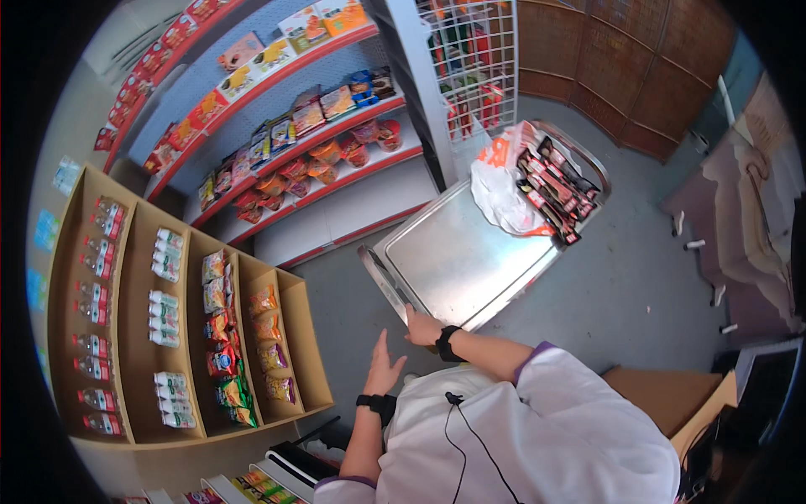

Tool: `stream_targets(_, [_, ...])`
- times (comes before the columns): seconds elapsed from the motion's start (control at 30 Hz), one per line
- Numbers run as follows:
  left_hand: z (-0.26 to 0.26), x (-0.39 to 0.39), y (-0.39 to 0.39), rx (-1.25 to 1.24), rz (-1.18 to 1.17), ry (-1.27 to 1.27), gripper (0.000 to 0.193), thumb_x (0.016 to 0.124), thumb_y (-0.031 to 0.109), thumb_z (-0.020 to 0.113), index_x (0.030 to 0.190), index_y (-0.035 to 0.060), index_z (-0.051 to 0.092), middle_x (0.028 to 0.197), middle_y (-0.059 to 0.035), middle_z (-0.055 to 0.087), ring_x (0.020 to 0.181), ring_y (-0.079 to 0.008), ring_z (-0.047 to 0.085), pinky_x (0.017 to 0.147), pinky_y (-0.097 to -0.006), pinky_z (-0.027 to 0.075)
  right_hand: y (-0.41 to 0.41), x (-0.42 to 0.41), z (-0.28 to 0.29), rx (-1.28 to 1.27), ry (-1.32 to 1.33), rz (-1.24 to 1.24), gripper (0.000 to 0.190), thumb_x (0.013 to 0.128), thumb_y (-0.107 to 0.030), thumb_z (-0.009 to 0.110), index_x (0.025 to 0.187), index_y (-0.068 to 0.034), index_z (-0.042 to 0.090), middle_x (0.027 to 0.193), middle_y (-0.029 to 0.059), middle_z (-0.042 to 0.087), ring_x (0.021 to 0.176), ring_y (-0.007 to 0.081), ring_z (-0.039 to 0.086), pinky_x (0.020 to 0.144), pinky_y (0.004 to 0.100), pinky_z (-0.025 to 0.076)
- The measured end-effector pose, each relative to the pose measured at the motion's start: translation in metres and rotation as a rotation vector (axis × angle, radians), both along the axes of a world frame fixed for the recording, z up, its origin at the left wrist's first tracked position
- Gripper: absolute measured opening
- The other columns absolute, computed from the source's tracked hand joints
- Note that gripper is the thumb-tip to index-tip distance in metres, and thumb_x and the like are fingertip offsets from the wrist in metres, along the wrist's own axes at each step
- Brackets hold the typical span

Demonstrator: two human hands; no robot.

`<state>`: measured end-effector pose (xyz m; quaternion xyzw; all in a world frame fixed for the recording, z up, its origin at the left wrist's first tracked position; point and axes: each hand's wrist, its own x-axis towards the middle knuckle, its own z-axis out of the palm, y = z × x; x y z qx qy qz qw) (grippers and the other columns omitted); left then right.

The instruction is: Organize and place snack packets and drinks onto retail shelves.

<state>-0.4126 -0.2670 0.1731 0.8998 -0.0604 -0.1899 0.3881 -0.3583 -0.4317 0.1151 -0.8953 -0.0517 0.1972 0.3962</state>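
Observation:
My left hand (pixel 381 370) is held out over the grey floor, its fingers apart and nothing in it. Just right of it, my right hand (pixel 423 327) is at the near corner of a metal trolley (pixel 453 258), by the end of its push handle (pixel 385 283). Whether its fingers grip the handle cannot be made out. On the trolley's far end lies a white and orange plastic bag (pixel 500 183). Several dark packaged snacks (pixel 557 186) are heaped beside and partly on the bag. Each wrist wears a black band.
To the left, a wooden shelf unit (pixel 195 353) holds bottles and snack bags. Ahead stands a red-edged store shelf (pixel 315 214) with boxed, bagged and tub-packed foods. A white wire rack (pixel 472 69) adjoins it. Behind the trolley is a brown folding screen (pixel 604 69). A cardboard box (pixel 667 394) lies at right.

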Motion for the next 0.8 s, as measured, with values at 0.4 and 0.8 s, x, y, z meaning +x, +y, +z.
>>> stream_targets(0.4, [-0.045, 0.001, -0.02, 0.069, -0.016, -0.009, 0.076, 0.082, 0.025, 0.06, 0.139, 0.0026, 0.015, 0.125, -0.0277, 0.041, 0.114, -0.0407, 0.045, 0.094, -0.043, 0.039, -0.003, 0.014, 0.011, -0.344, -0.065, 0.455, 0.071, 0.072, -0.037, 0.07, 0.111, 0.012, 0.035, 0.089, 0.0245, 0.063, 0.084, 0.035, 0.063, 0.07, 0.0404, 0.051])
stream_targets(0.8, [-0.023, 0.01, 0.003, -0.005, 0.058, -0.113, 0.077, 0.083, 0.027, 0.06, 0.142, 0.0078, 0.014, 0.131, -0.0249, 0.039, 0.118, -0.0387, 0.043, 0.096, -0.0409, 0.039, 0.037, 0.05, 0.023, -0.549, -0.121, 0.602, 0.071, 0.063, -0.05, 0.074, 0.104, 0.004, 0.053, 0.094, 0.0137, 0.064, 0.088, 0.0274, 0.065, 0.071, 0.0366, 0.052])
